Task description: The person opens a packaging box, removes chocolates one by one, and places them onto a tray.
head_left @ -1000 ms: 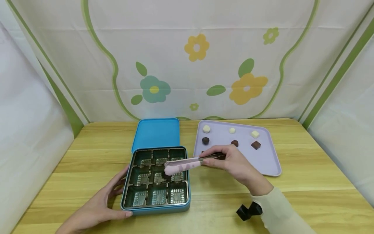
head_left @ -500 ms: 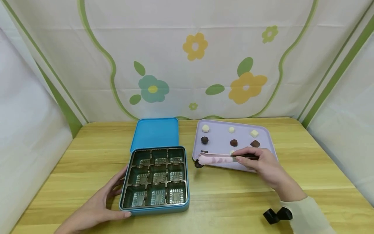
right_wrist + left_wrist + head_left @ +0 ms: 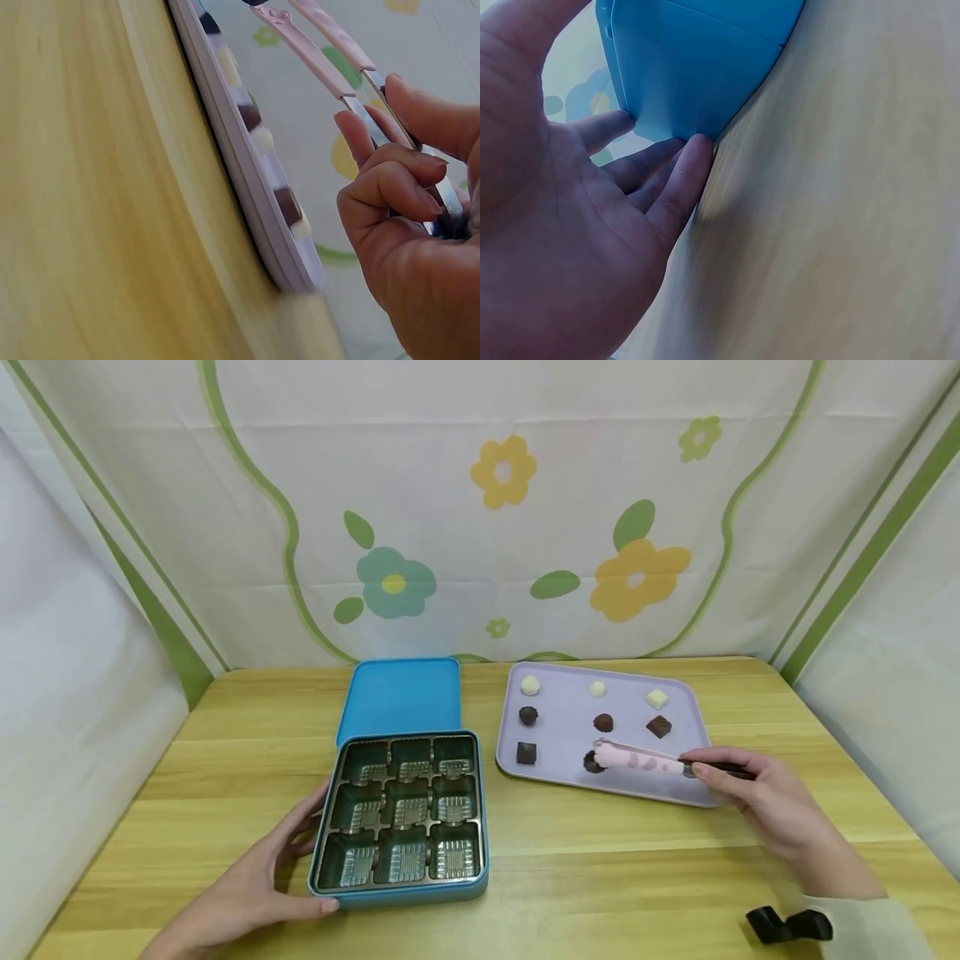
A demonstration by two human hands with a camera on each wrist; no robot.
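Note:
My right hand [image 3: 780,806] grips a pair of tongs [image 3: 637,758] with pink tips and a dark handle. Pinched at their end is a dark round chocolate [image 3: 592,762], held above the front of a lilac tray [image 3: 558,731]. In the right wrist view the tongs [image 3: 322,64] stand higher than the tray [image 3: 240,172]. My left hand [image 3: 251,881] touches the left side and near corner of a blue tin [image 3: 408,897], fingers fairly straight. The tin's brown insert [image 3: 405,835] has several square compartments, with no chocolates visible in them.
White chocolates [image 3: 530,685], dark chocolates [image 3: 528,716] and a square dark chocolate [image 3: 527,752] lie spaced out on the tray. The blue lid [image 3: 405,697] lies behind the tin. A flowered cloth [image 3: 502,543] hangs behind the wooden table [image 3: 600,877].
My right hand has carried the tongs and dark chocolate rightward, from over the tin to over the tray. The left hand and tin have stayed in place.

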